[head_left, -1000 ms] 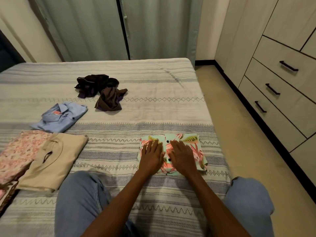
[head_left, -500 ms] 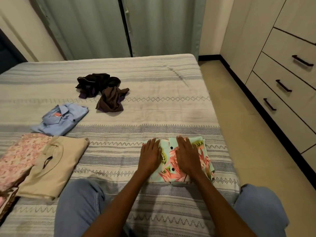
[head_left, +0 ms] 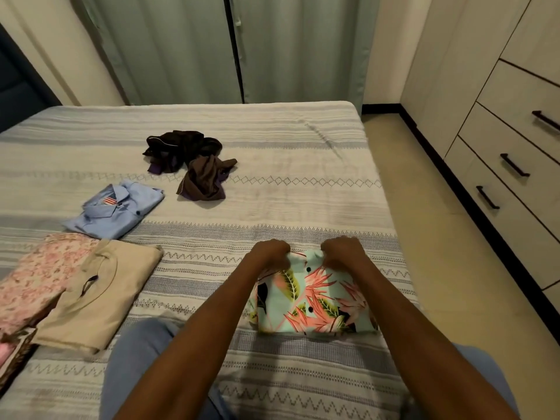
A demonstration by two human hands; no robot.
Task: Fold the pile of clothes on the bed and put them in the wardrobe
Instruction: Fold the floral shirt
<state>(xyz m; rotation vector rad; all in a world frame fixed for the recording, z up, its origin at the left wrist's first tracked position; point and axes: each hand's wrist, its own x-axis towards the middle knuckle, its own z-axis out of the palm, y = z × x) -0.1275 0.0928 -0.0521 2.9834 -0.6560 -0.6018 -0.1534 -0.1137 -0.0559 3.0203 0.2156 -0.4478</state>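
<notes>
Mint floral-print button shirt (head_left: 315,301), folded, lies crosswise before you; your left hand (head_left: 270,253) and right hand (head_left: 342,251) each pinch its far edge, equally near.

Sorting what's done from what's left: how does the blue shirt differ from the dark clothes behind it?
The blue shirt is folded flat with its collar on top; the dark clothes lie crumpled in a loose heap. The blue shirt is pale and one piece; the dark clothes are brown-black, seemingly several pieces. Both lie on the bed, untouched.

Folded floral shirt (head_left: 315,301) flat on bed (head_left: 272,207), far edge gripped.
</notes>
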